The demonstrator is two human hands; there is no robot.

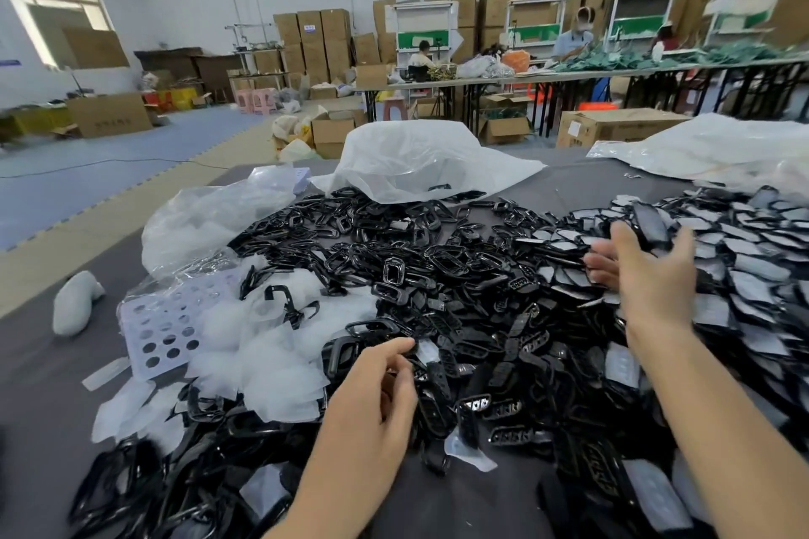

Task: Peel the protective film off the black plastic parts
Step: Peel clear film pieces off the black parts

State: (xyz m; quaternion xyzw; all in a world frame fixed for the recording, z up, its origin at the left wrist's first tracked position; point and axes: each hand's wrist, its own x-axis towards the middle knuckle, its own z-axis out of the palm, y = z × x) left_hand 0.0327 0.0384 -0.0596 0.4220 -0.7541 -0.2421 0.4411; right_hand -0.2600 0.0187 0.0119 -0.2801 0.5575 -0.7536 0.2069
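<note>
A grey work table (52, 398) in a warehouse stacked with brown cardboard boxes (324, 35) carries a heap of bare black plastic parts (437, 258), with film-covered black parts (753, 267) at right and peeled translucent film pieces (271, 363) at left. The right hand (652, 276) is released, fingers spread, over the film-covered parts. The left hand (372, 394) lies curled on the near heap; whether it grasps anything cannot be determined.
</note>
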